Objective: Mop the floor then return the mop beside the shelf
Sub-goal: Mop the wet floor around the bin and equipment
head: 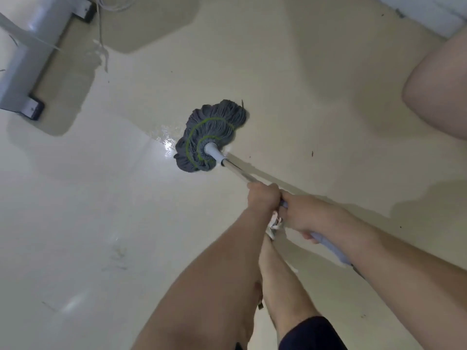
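Note:
A mop with a grey string head point(211, 136), ringed in green, lies spread on the cream floor point(290, 72) at the centre. Its metal handle point(237, 170) slants down and right to me. My left hand point(262, 195) is closed around the handle higher up the shaft. My right hand point(303, 215) grips the pale blue grip end point(331, 248) just behind it. A wet shiny patch point(166, 140) shows on the floor left of the mop head. The shelf is not clearly in view.
A grey metal furniture base with black feet point(35, 109) stands at the upper left, a white cable point(102, 34) hanging by it. A bare leg point(437, 82) of a person is at the right edge. My own leg and foot point(278, 274) are below the hands.

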A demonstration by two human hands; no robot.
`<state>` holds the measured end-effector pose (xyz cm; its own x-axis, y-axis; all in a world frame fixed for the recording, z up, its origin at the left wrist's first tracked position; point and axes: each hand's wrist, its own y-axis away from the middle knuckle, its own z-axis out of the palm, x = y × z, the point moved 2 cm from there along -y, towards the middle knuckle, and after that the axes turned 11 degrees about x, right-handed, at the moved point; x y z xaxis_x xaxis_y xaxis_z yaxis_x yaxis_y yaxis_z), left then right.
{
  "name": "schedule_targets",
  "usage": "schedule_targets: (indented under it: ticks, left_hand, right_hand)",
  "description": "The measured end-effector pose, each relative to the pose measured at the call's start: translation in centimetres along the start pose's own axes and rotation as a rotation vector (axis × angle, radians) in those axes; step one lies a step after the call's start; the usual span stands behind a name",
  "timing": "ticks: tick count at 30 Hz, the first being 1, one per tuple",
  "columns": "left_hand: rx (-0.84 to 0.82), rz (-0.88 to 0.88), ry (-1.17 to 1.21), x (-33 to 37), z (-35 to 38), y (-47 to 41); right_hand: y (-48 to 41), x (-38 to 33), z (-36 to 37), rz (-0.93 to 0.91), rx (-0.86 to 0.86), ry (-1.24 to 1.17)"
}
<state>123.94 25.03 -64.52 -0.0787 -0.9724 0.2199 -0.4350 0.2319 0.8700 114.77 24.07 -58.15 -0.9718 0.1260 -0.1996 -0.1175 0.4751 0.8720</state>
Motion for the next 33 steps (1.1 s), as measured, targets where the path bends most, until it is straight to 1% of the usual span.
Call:
schedule_targets:
  ticks: [3,6,8,11,14,17,19,22,26,29,31,33]
  left_hand:
    - [0.056,0.030,-0.040,-2.8,-3.0,-3.0]
    - [0.084,0.033,-0.078,-5.2,-4.5,-2.5]
    - [0.084,0.037,-0.085,-6.1,-3.6,-1.3]
    - [0.081,0.046,-0.091,-6.2,0.1,0.6]
    - [0.068,0.070,-0.064,-5.6,4.8,3.0]
    - [0.032,0.126,-0.103,-4.1,10.7,6.5]
    - [-0.010,0.179,-0.152,-3.0,14.9,9.0]
    - [-0.092,0.233,-0.210,-1.2,20.9,12.8]
    - [-0.197,0.297,-0.263,0.8,27.6,17.3]
    - [-0.270,0.359,-0.358,1.5,30.9,19.2]
    - [-0.253,0.424,-0.423,1.9,31.4,19.2]
    - [-0.189,0.502,-0.426,2.6,30.5,18.1]
  right_hand:
    - [-1.2,-3.2,3.6,-0.067,-0.006,0.060]
    - [-0.3,-3.9,6.8,-0.041,-0.067,-0.001]
    - [0.7,-2.6,7.5,0.013,-0.084,-0.054]
    - [1.3,1.5,6.6,0.061,-0.064,-0.108]
    - [1.9,6.9,4.8,0.039,-0.006,-0.067]
    - [3.4,13.2,2.4,0.037,0.039,-0.093]
    - [4.8,17.7,0.9,0.074,0.074,-0.140]
    - [6.8,24.3,-1.2,0.189,0.095,-0.216]
    - [9.3,31.1,-3.5,0.284,0.120,-0.292]
    - [10.4,34.1,-4.1,0.378,0.121,-0.361]
    - [10.6,34.2,-4.4,0.377,0.100,-0.347]
    - [10.4,33.0,-4.7,0.343,0.107,-0.321]
